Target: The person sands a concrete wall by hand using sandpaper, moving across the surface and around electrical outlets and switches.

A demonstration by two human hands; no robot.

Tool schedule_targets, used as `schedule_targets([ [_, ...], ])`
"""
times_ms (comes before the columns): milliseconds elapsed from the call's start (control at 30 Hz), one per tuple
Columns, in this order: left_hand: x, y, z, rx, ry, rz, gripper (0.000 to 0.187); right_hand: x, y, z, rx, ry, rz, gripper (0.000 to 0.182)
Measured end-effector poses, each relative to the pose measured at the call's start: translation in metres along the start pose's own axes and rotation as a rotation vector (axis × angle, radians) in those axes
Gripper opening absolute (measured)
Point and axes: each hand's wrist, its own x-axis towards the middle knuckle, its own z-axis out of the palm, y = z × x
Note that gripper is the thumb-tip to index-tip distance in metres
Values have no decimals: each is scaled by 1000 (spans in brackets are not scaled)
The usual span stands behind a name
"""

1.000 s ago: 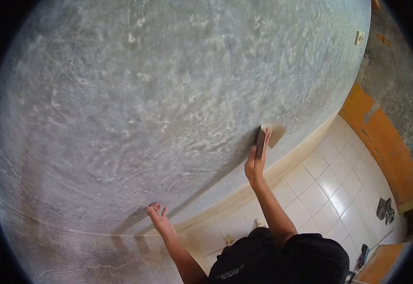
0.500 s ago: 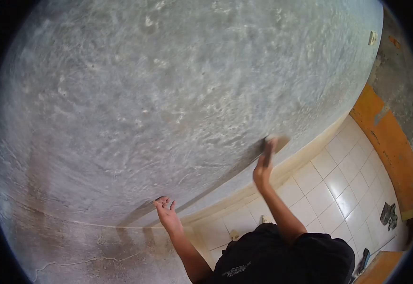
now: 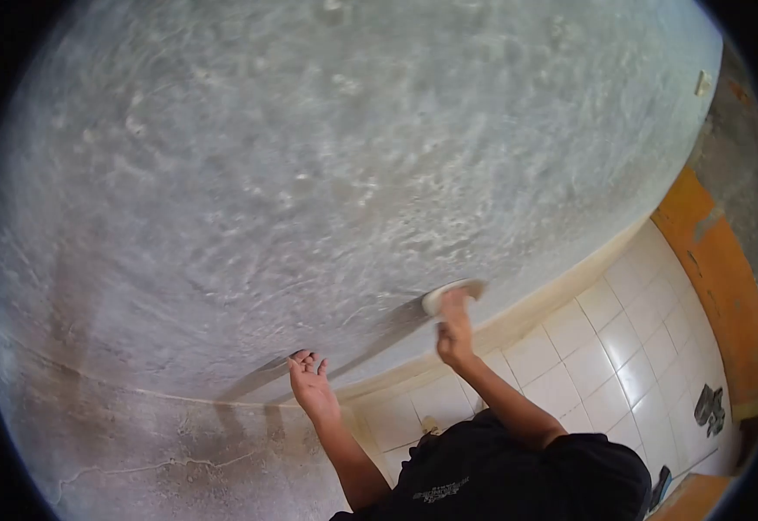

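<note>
A flat pale pad [image 3: 451,295] with a brownish edge lies against the grey plastered wall [image 3: 309,182]. My right hand [image 3: 455,334] presses on it, fingers closed over its near side and slightly blurred. To the left, my left hand [image 3: 313,386] is raised palm up beside the lower wall, with its fingers apart, loosely bent and holding nothing. Its fingertips are right at the wall surface, where its shadow falls. The wall is rough, with mottled whitish patches and swirling marks.
White floor tiles [image 3: 583,347] run along the wall's pale base strip [image 3: 570,282]. An orange-painted band [image 3: 717,260] edges the floor at right. A dark crumpled item [image 3: 709,410] lies on the tiles. A cracked, stained wall [image 3: 179,451] stands at lower left.
My right hand has slid the pad left and down along the wall, and the pad's pale face shows more. My left hand has hardly moved. The view has shifted slightly.
</note>
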Motion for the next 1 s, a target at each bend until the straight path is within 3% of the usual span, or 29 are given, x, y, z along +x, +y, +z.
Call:
schedule_targets([
  [67, 4, 5, -6, -14, 10, 45, 36, 33, -12, -9, 301, 415, 261, 56],
  [200, 2, 19, -24, -15, 72, 114, 37, 147, -60, -57, 81, 523, 50, 52],
  [267, 6, 21, -35, -6, 109, 174, 36, 170, -85, -51, 2, 403, -268, 50],
  [333, 5, 26, -39, 13, 166, 219, 36, 156, -120, -25, -63, 86, -310, 72],
  [433, 7, 42, -37, 15, 232, 252, 35, 78, -120, 24, 137, -473, -140, 79],
  [500, 8, 55, -47, 107, 227, 340, 32, 31, -94, 45, 21, -201, -99, 78],
  [567, 7, 71, -54, 160, 238, 404, 30, 32, -90, 51, 19, 70, -68, 77],
  [667, 2, 86, -58, 168, 270, 436, 27, 117, -131, 26, 103, 408, -47, 75],
  [800, 11, 81, -66, 147, 234, 406, 27, 156, -189, 32, -4, 171, -318, 82],
  [867, 15, 78, -68, 139, 202, 371, 27, 129, -194, 51, 161, -296, -340, 95],
  [967, 22, 81, -71, 130, 175, 335, 28, 51, -160, 92, 107, -516, -364, 106],
  [1000, 23, 86, -73, 141, 171, 331, 28, 31, -150, 93, 88, -461, -291, 102],
])
